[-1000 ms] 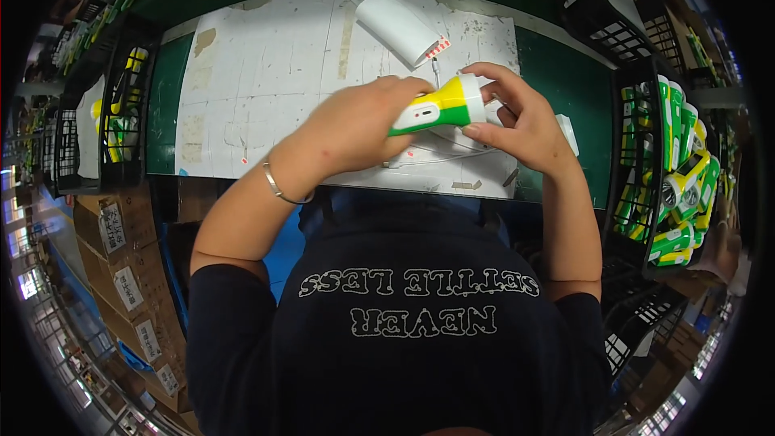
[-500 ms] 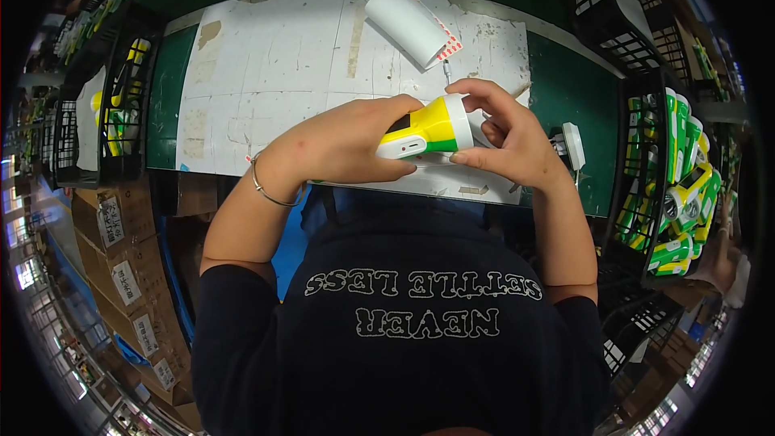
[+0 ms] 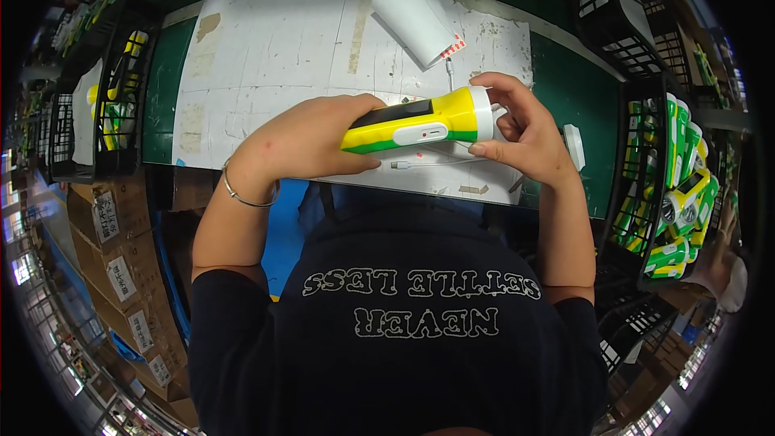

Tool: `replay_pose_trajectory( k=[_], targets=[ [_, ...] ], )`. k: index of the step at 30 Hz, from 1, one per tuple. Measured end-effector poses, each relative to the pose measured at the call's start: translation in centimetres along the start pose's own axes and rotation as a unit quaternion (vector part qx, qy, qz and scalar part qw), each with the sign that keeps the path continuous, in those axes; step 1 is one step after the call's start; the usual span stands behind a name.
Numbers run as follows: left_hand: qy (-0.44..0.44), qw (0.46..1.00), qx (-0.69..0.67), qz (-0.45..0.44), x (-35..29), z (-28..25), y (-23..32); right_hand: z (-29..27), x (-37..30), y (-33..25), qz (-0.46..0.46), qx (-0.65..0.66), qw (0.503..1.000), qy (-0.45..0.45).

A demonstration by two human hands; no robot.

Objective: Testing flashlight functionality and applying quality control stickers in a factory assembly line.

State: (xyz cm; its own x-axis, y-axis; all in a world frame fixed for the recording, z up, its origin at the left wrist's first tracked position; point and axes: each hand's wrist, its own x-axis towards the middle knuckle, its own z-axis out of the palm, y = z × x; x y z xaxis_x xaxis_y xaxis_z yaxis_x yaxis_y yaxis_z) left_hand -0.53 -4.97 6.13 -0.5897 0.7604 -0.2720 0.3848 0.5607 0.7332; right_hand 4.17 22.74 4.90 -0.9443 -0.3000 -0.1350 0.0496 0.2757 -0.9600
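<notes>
A yellow and green flashlight [image 3: 456,113] with a white head and a dark strip along its top lies level above the table's near edge. My left hand [image 3: 327,133] is closed around its tail end at the left. At the other end, the curled thumb and fingers of my right hand [image 3: 525,133] hold the rim of the white head. A white oval panel with a small red dot and a slot faces me on the flashlight's side. Below it on the table is a white cable [image 3: 420,164] with a metal plug end.
A curled white sheet [image 3: 413,20] with red marks lies at the table's back, beside another cable plug [image 3: 450,66]. A white adapter [image 3: 573,146] sits right of my right hand. Black baskets hold flashlights at the right [image 3: 622,226] and left [image 3: 101,141]. Cardboard boxes [image 3: 121,258] stand lower left.
My left hand has slid back along the flashlight to its tail, baring the dark strip and side panel. The flashlight and my right hand have shifted slightly right.
</notes>
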Motion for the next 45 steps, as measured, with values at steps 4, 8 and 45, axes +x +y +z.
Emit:
replay_pose_trajectory(
  k=[4, 8, 45],
  targets=[
    [0.012, 0.999, 0.027, -0.025, -1.3, -1.2, -0.5, -0.4, -0.2, 0.2, 0.002, 0.044, 0.999, 0.017],
    [-0.008, 0.998, 0.014, -0.069, -1.9, -1.6, -0.3, -0.3, -0.1, 0.2, 0.011, 0.074, 0.997, 0.008],
    [0.204, 0.956, -0.210, -0.030, 4.3, 6.2, 1.0, 2.9, 0.9, 1.4, 0.035, -0.038, 0.990, 0.130]
  ],
)
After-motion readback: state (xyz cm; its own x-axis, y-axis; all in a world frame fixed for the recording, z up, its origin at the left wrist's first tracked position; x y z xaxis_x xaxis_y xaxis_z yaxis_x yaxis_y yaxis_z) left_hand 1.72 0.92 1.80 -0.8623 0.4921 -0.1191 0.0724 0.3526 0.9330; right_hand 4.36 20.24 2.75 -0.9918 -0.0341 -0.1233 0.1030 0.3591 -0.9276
